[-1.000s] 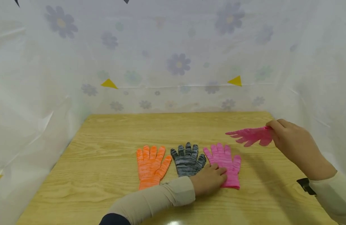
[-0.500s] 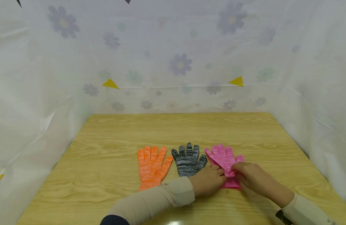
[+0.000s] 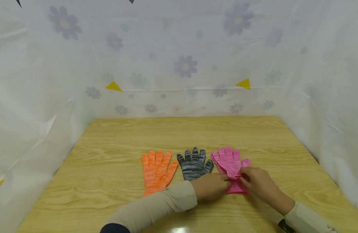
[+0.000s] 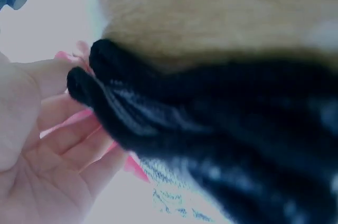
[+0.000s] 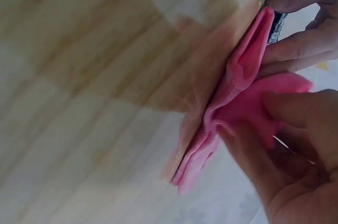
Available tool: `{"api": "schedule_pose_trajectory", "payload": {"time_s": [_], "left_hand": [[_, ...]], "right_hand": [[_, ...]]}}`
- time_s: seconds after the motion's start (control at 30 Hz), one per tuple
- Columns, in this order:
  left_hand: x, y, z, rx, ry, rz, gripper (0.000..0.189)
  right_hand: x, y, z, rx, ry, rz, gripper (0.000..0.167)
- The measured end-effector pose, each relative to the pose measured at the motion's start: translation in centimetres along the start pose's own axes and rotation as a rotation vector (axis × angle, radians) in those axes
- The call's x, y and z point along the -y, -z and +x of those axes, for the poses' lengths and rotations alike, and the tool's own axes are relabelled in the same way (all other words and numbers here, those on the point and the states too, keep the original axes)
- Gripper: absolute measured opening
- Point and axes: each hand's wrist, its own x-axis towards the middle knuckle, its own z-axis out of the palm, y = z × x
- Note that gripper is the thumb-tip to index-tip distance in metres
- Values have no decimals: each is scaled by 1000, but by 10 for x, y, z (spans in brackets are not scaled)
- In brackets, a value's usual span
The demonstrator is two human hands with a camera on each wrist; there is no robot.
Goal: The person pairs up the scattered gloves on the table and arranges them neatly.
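Note:
Two pink knit gloves lie one over the other at the right of the row in the head view. My right hand (image 3: 261, 185) pinches the cuff of the upper pink glove (image 3: 229, 160) between thumb and fingers. Below it shows the cuff of the lower pink glove (image 3: 237, 188), its opening slightly raised in the right wrist view. My left hand (image 3: 211, 186) holds that cuff's left edge, thumb tip at the rim. A grey-and-black striped glove (image 3: 193, 164) lies left of them, its cuff hidden behind the left hand; it fills much of the left wrist view.
An orange glove (image 3: 157, 170) lies palm-down-flat at the left, its cuff partly behind my left sleeve (image 3: 167, 202). All the gloves rest on a wood-grain table (image 3: 115, 139). White flower-patterned sheeting (image 3: 173, 38) hangs behind and along both sides.
My right hand has brought the second pink glove from the raised position at right down onto the lower one, then shifted it slightly. My left hand has moved a little left.

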Motion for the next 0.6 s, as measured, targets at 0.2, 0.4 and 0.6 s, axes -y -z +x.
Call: {"api": "schedule_pose_trajectory", "payload": {"time_s": [0.2,0.4,0.6], "left_hand": [[9,5,-2,78,-42,-43,23],[18,16,-4,92,6,-148,8],[20,23,-3,49,67,-131,15]], "right_hand": [[0,-1,-3,122,76,-39,15],[-3,2,-5,158,88,16,14],[-11,12,-3,254,111,124,25]]}}
